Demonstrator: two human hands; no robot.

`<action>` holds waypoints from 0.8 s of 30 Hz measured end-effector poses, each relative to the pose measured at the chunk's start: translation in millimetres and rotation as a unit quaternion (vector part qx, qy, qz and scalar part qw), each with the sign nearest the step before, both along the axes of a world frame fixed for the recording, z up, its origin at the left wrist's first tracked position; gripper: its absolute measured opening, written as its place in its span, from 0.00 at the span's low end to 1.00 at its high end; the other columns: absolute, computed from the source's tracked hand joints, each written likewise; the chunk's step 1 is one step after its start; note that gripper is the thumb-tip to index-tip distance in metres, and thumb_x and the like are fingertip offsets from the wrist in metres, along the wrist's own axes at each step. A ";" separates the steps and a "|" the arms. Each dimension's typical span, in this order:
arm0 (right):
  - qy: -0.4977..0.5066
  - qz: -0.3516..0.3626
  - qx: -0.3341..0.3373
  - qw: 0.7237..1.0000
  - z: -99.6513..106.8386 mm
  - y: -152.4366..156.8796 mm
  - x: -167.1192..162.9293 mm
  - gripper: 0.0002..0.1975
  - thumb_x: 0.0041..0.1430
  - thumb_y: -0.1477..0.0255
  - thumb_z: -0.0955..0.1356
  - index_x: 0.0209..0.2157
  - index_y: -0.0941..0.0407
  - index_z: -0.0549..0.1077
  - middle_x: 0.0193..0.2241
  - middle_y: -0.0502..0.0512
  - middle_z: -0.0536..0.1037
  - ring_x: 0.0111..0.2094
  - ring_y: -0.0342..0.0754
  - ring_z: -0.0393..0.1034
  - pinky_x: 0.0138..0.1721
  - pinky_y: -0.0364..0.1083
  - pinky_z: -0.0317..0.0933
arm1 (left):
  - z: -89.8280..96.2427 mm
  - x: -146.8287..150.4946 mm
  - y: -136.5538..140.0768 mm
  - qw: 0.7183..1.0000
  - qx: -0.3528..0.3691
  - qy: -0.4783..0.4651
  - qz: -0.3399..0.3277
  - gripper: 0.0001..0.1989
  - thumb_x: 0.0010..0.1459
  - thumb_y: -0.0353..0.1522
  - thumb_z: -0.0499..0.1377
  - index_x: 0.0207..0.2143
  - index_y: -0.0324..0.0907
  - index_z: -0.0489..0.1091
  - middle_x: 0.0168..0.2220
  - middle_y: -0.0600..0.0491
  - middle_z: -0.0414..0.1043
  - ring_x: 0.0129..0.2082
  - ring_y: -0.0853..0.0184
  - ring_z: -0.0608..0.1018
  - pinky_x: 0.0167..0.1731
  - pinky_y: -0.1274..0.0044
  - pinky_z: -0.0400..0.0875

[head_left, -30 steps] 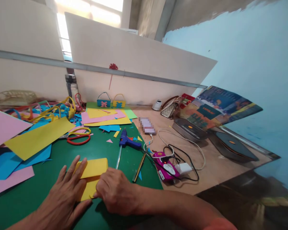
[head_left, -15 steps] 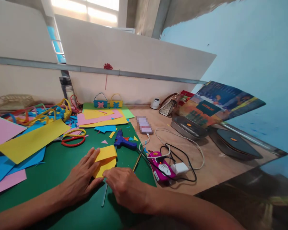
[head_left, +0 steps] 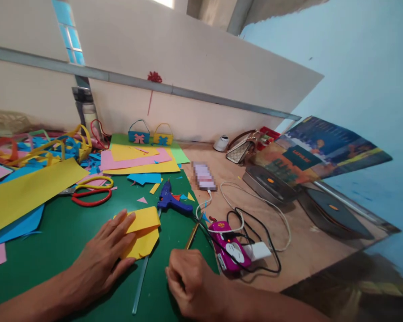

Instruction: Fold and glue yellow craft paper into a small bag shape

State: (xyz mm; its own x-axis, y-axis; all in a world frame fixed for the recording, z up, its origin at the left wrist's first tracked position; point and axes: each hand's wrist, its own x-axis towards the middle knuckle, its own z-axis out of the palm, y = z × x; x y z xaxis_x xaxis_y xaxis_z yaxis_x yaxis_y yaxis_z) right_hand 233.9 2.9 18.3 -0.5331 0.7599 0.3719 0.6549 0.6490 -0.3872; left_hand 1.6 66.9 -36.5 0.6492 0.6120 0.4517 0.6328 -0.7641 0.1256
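Note:
My left hand [head_left: 109, 252] lies flat on a folded yellow paper piece [head_left: 147, 237], fingers stretched out over its left side. The paper has a folded-over top flap and a cut lower edge. My right hand [head_left: 191, 281] is curled into a fist, apart from the paper, with nothing visible in it. A clear glue stick [head_left: 140, 286] lies on the green mat [head_left: 87, 228], running under the paper. A blue glue gun [head_left: 173, 201] rests just beyond the paper. Behind my right fist is a gold pencil-like stick [head_left: 192, 236], partly hidden.
Red-and-yellow-handled scissors [head_left: 92, 203] and coloured sheets [head_left: 33, 192] lie on the left. Two small paper bags [head_left: 139, 137] stand at the back. A purple power strip [head_left: 229, 250] with tangled cables, a phone [head_left: 204, 175] and dark containers [head_left: 268, 185] occupy the right side.
My right hand has left the paper's lower edge, moving right and toward me, and is now a fist. My left hand stays flat on the paper. The view has tilted down slightly.

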 end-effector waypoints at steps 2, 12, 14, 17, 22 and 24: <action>0.020 0.012 -0.006 1.000 -1.4 2.1 -7.6 0.07 0.48 0.81 0.59 0.25 0.54 0.57 0.21 0.47 0.65 0.21 0.40 0.57 0.22 0.40 0.50 | 0.2 -1.8 -0.4 1.000 0.003 0.013 -0.015 0.17 0.59 0.39 0.52 0.49 0.43 0.65 0.62 0.46 0.52 0.63 0.51 0.52 0.55 0.59 0.59; -0.024 -0.029 0.073 0.997 5.4 31.5 -30.1 0.14 0.65 0.70 0.55 0.27 0.56 0.63 0.19 0.49 0.68 0.20 0.42 0.60 0.23 0.42 0.50 | 15.0 -19.7 1.5 0.999 -0.036 -0.017 -0.033 0.17 0.58 0.36 0.54 0.49 0.39 0.63 0.60 0.41 0.54 0.63 0.50 0.51 0.55 0.58 0.60; -0.019 -0.028 0.078 0.996 3.8 38.0 -28.1 0.14 0.65 0.73 0.56 0.26 0.57 0.65 0.18 0.49 0.68 0.21 0.42 0.60 0.25 0.42 0.52 | 21.6 -25.7 3.0 0.997 -0.027 -0.061 -0.030 0.14 0.58 0.32 0.54 0.47 0.38 0.64 0.60 0.39 0.54 0.63 0.50 0.51 0.55 0.57 0.59; -0.005 -0.011 0.109 0.994 -1.1 44.8 -24.2 0.10 0.61 0.80 0.57 0.38 0.61 0.68 0.24 0.54 0.72 0.27 0.45 0.64 0.30 0.44 0.57 | 28.2 -36.9 10.1 0.993 -0.012 -0.115 -0.032 0.10 0.56 0.28 0.55 0.42 0.39 0.66 0.55 0.41 0.62 0.59 0.52 0.59 0.52 0.58 0.62; -0.073 0.055 0.108 0.990 -5.0 42.6 -25.6 0.09 0.61 0.79 0.59 0.34 0.62 0.70 0.26 0.57 0.73 0.33 0.49 0.64 0.36 0.49 0.58 | 30.1 -52.3 17.3 0.987 0.001 -0.160 -0.034 0.06 0.55 0.25 0.55 0.36 0.38 0.67 0.35 0.46 0.72 0.36 0.63 0.73 0.36 0.70 0.69; -0.099 0.114 0.084 0.985 -5.0 37.4 -29.2 0.08 0.61 0.75 0.62 0.30 0.61 0.71 0.24 0.54 0.71 0.31 0.47 0.63 0.33 0.47 0.57 | 29.7 -54.1 14.2 0.984 0.003 -0.144 -0.101 0.04 0.54 0.26 0.56 0.34 0.38 0.67 0.30 0.48 0.72 0.30 0.66 0.73 0.31 0.72 0.68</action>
State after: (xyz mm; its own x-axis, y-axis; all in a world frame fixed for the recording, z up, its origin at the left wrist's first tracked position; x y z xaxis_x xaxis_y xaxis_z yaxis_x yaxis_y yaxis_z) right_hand 204.6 40.3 13.3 -0.7574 0.5486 0.3541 0.5366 0.8319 -0.1411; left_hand -52.5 81.0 -6.8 0.6016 0.4812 0.6376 0.4071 -0.8714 0.2737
